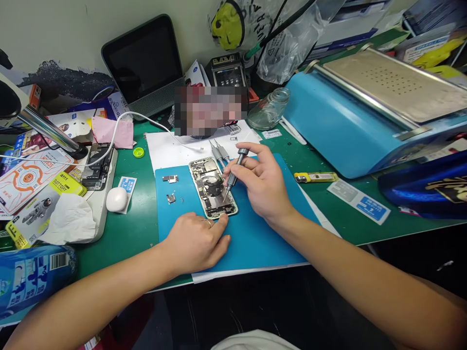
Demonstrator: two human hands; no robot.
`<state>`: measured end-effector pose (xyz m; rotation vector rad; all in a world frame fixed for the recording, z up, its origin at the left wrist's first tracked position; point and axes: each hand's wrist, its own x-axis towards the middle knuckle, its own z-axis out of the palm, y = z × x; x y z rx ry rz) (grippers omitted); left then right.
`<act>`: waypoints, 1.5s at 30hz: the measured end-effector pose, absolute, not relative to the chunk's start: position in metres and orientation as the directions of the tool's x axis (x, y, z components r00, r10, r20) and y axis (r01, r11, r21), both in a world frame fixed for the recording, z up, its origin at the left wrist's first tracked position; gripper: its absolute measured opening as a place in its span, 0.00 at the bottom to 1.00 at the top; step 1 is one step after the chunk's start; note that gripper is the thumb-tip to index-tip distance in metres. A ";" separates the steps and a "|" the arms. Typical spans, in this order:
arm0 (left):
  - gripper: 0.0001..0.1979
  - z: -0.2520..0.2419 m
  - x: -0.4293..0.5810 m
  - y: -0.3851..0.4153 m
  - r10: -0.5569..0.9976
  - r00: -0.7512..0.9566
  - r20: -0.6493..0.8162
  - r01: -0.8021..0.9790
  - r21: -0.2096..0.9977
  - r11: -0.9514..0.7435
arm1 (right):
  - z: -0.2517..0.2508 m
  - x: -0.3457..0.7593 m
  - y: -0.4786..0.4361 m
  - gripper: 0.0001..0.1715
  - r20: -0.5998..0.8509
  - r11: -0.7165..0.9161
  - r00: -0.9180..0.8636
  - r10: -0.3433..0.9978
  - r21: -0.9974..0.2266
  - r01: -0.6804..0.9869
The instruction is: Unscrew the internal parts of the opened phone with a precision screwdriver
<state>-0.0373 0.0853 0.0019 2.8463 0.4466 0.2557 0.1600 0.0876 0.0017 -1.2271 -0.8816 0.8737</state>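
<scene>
An opened smartphone [213, 187] lies on the blue mat [262, 243], its inner parts exposed. My right hand [260, 182] grips a small precision screwdriver [236, 167] between thumb and fingers, and the tip points down at the lower part of the phone. Whether the tip touches a screw is too small to tell. My left hand [199, 240] rests at the phone's bottom edge, with the index finger stretched against it, the thumb apart and nothing held. Behind the phone lie further screwdrivers [220, 153]. To its left are small metal phone parts [170, 179] and a small circuit piece [170, 198].
A blue machine with a metal plate [386, 82] stands at the right, near a glass jar [270, 109]. A yellow cutter [315, 177] lies right of the mat. A white cable [142, 115] arches behind. Boxes, another opened phone [98, 167] and a white earbud case [116, 200] crowd the left.
</scene>
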 end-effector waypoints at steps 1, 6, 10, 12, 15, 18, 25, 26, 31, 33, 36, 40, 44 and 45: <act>0.21 0.002 -0.037 0.085 0.322 0.937 0.133 0.278 0.270 -0.922 | 0.002 0.160 0.088 0.22 0.066 0.113 0.408 0.911 -0.990 -0.090; 0.21 0.002 -0.037 0.085 0.328 0.935 0.135 0.285 0.267 -0.921 | 0.003 0.158 0.088 0.22 0.006 0.060 0.417 0.909 -0.991 -0.117; 0.21 0.002 -0.038 0.084 0.335 0.932 0.139 0.291 0.265 -0.919 | 0.004 0.159 0.088 0.20 0.021 0.059 0.445 0.895 -0.996 -0.072; 0.21 0.002 -0.038 0.084 0.336 0.931 0.143 0.291 0.264 -0.920 | 0.003 0.160 0.088 0.19 0.041 0.063 0.455 0.890 -0.997 -0.034; 0.20 0.002 -0.038 0.084 0.337 0.929 0.151 0.291 0.262 -0.920 | 0.001 0.160 0.089 0.18 0.055 0.058 0.467 0.882 -0.998 0.006; 0.20 0.001 -0.038 0.084 0.339 0.927 0.159 0.292 0.260 -0.920 | 0.000 0.160 0.089 0.17 0.047 0.042 0.473 0.880 -0.999 0.022; 0.20 0.002 -0.037 0.084 0.340 0.926 0.164 0.291 0.265 -0.919 | -0.006 0.162 0.089 0.18 0.033 0.020 0.429 0.903 -0.999 0.036; 0.20 0.002 -0.037 0.083 0.342 0.925 0.163 0.293 0.266 -0.918 | -0.007 0.162 0.089 0.18 0.037 0.021 0.427 0.904 -0.999 0.044; 0.20 0.003 -0.038 0.083 0.352 0.922 0.161 0.302 0.268 -0.915 | -0.007 0.161 0.089 0.18 0.029 0.018 0.418 0.908 -0.999 0.030; 0.20 0.003 -0.038 0.084 0.356 0.920 0.161 0.308 0.265 -0.914 | -0.006 0.161 0.089 0.18 0.024 0.011 0.418 0.908 -0.999 0.034; 0.20 0.003 -0.038 0.084 0.360 0.918 0.166 0.311 0.260 -0.914 | -0.004 0.161 0.088 0.17 0.035 0.001 0.425 0.905 -0.997 0.081; 0.20 0.004 -0.038 0.084 0.357 0.918 0.175 0.306 0.259 -0.916 | -0.003 0.160 0.086 0.15 0.062 0.002 0.409 0.910 -0.989 0.146; 0.20 0.004 -0.038 0.083 0.358 0.916 0.180 0.307 0.257 -0.916 | -0.004 0.161 0.082 0.14 0.129 0.017 0.386 0.913 -0.960 0.280; 0.20 0.004 -0.038 0.083 0.358 0.916 0.180 0.308 0.257 -0.916 | -0.004 0.162 0.082 0.14 0.148 0.024 0.381 0.913 -0.950 0.312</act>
